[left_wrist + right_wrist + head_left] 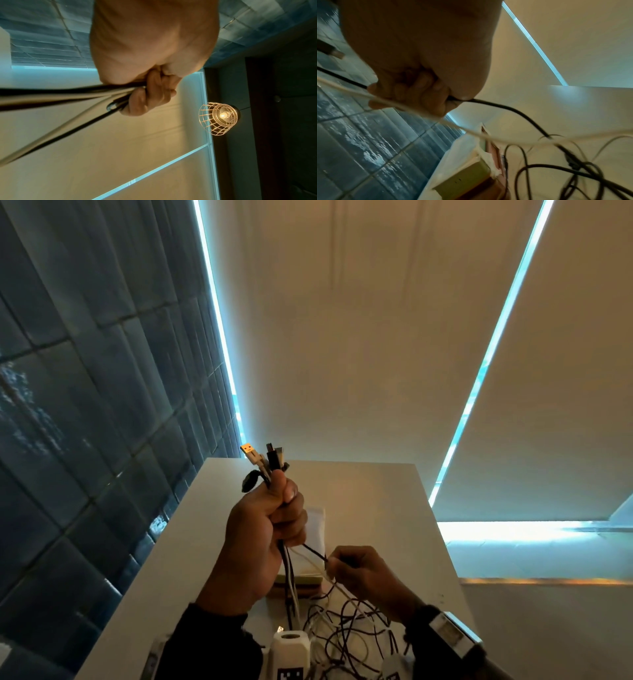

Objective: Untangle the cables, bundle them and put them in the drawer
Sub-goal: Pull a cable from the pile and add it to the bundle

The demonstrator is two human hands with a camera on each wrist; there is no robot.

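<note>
Black and white cables [277, 553] bunched upright in left hand [260, 529], plugs above fist; loose tangle below right hand [363, 573].

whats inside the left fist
The left hand grips a bunch of cables, black and white; their plugs stick out above the fist, the rest hangs below. How they cross inside the grip is hidden by the fingers.

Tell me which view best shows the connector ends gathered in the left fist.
The head view: the connector ends fan out above the left hand. The left wrist view shows only cables leaving that fist; the right wrist view catches one blurred plug at its left edge.
</note>
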